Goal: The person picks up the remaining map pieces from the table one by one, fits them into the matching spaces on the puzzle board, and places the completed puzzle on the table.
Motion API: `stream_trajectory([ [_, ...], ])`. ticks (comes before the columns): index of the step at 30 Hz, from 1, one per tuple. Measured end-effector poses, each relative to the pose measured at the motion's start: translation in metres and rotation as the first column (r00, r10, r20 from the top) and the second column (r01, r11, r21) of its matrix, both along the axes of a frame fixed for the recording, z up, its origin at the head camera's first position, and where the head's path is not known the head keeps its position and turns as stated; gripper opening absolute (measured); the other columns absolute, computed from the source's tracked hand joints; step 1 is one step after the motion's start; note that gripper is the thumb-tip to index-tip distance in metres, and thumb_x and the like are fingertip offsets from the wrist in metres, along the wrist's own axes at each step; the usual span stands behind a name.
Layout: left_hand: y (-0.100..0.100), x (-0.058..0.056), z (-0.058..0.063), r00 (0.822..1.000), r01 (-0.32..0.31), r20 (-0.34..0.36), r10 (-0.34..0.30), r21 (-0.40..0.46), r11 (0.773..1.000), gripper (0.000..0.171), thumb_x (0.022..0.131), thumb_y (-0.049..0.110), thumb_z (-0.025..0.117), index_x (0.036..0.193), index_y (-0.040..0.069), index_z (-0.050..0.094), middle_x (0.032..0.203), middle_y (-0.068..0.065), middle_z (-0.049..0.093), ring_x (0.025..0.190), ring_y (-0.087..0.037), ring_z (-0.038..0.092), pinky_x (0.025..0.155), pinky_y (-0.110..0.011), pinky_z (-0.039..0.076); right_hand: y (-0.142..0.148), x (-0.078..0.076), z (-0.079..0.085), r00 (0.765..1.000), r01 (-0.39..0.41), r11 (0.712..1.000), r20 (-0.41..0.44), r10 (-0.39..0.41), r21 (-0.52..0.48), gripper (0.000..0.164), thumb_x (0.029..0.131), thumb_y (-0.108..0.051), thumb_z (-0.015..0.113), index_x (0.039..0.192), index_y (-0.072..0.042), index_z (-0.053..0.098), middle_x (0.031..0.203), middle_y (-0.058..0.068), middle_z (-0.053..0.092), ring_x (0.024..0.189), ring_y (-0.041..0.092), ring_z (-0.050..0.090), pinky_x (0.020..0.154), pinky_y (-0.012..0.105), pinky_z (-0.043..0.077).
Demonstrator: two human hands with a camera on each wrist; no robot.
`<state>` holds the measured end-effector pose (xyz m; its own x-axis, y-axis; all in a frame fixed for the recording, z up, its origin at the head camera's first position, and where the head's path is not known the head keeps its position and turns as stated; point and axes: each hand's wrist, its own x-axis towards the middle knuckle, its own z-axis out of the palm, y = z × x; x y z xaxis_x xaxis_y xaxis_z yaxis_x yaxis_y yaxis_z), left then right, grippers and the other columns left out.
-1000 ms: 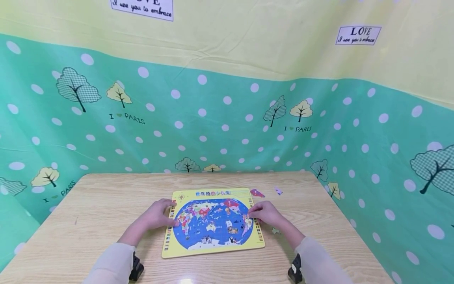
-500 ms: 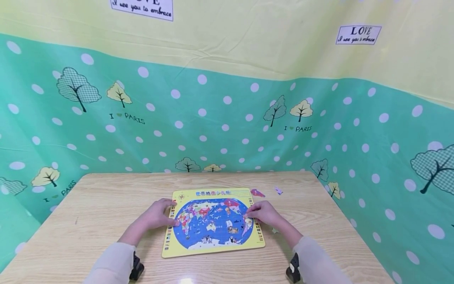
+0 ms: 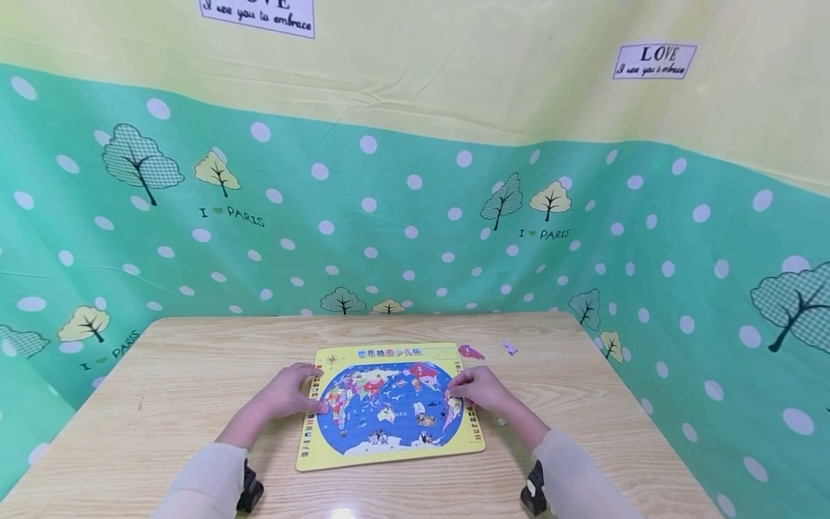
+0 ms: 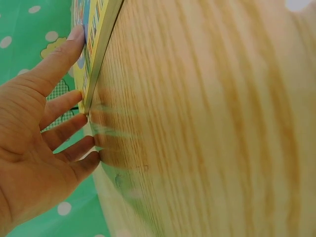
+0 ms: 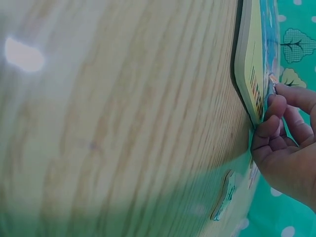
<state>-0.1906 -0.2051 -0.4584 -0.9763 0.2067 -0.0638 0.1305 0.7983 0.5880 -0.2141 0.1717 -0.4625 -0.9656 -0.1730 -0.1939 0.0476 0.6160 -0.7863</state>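
Note:
A yellow-bordered world map puzzle board (image 3: pixel 382 463) lies flat on the table, its blue map (image 3: pixel 405 404) mostly filled in. At its left edge is my left hand (image 3: pixel 288 393); the left wrist view has the thumb (image 4: pixel 61 59) resting on the face and the other fingers spread along the side. My right hand (image 3: pixel 483 388) is over the map's right part. Thumb and forefinger pinch a small puzzle piece (image 5: pixel 272 79) against the board, mostly hidden by the fingertips. The remaining fingers of that hand (image 5: pixel 289 138) are curled by the board's edge.
Beyond the board's upper right corner lie a red puzzle piece (image 3: pixel 470 352) and a purple one (image 3: pixel 509 348). A green piece (image 3: pixel 502 422) sits under the right wrist. A dotted cloth (image 3: pixel 389 238) hangs behind the wooden table (image 3: pixel 214 346).
My right hand has shifted slightly left over the map, with the small puzzle piece between its fingertips. The left hand and the board have stayed put.

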Motion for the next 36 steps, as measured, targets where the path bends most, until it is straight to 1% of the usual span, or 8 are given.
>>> stream_trajectory([
  [6, 0.0002, -0.0003, -0.0006, 1.0, -0.001, 0.001, 0.001, -0.004, 1.0, 0.081, 0.062, 0.037, 0.084, 0.127, 0.0, 0.054, 0.138, -0.028, 0.043, 0.127, -0.05, 0.036, 0.105, -0.064, 0.031, -0.0014, -0.0005, -0.0008, 1.0, 0.0, 1.0, -0.006, 0.0, 0.002, 0.009, 0.085, -0.012, 0.067, 0.091, -0.006, 0.069, 0.075, 0.004, 0.062, 0.056, 0.012, 0.052, 0.05, 0.023, 0.046],
  [14, 0.0007, -0.0003, 0.0008, 1.0, 0.0, 0.003, 0.0, -0.009, 1.0, 0.082, 0.061, 0.038, 0.084, 0.127, 0.0, 0.054, 0.137, -0.028, 0.043, 0.127, -0.051, 0.036, 0.104, -0.064, 0.031, -0.0016, 0.0, -0.0006, 1.0, -0.021, 0.999, -0.016, 0.021, 0.029, 0.008, 0.085, -0.013, 0.067, 0.09, -0.007, 0.07, 0.074, 0.003, 0.063, 0.054, 0.011, 0.051, 0.048, 0.022, 0.045],
  [20, 0.0002, -0.0004, 0.0002, 1.0, -0.003, 0.005, 0.003, -0.006, 1.0, 0.081, 0.062, 0.037, 0.084, 0.127, 0.0, 0.054, 0.138, -0.028, 0.043, 0.127, -0.051, 0.036, 0.105, -0.064, 0.031, -0.0018, -0.0019, 0.0007, 0.999, -0.033, 0.999, -0.015, 0.034, 0.028, 0.007, 0.085, -0.013, 0.066, 0.089, -0.007, 0.07, 0.075, 0.003, 0.062, 0.053, 0.011, 0.051, 0.048, 0.021, 0.046],
  [27, -0.0001, -0.0007, -0.0009, 1.0, -0.004, 0.003, 0.004, 0.003, 1.0, 0.08, 0.062, 0.036, 0.084, 0.127, 0.0, 0.054, 0.137, -0.027, 0.044, 0.127, -0.05, 0.037, 0.105, -0.063, 0.032, -0.002, -0.0029, 0.0004, 0.998, -0.051, 0.998, -0.035, 0.052, 0.035, 0.007, 0.084, -0.01, 0.067, 0.089, -0.006, 0.07, 0.075, 0.003, 0.063, 0.054, 0.01, 0.052, 0.049, 0.022, 0.047],
  [36, -0.0001, -0.0004, -0.0018, 1.0, -0.005, 0.004, 0.005, 0.0, 1.0, 0.081, 0.062, 0.037, 0.084, 0.128, 0.0, 0.053, 0.138, -0.027, 0.044, 0.127, -0.05, 0.037, 0.105, -0.063, 0.032, -0.0034, -0.0022, 0.0025, 0.997, -0.057, 0.998, -0.041, 0.058, 0.027, 0.007, 0.084, -0.009, 0.066, 0.088, -0.005, 0.069, 0.073, 0.004, 0.062, 0.054, 0.01, 0.052, 0.049, 0.022, 0.046],
])
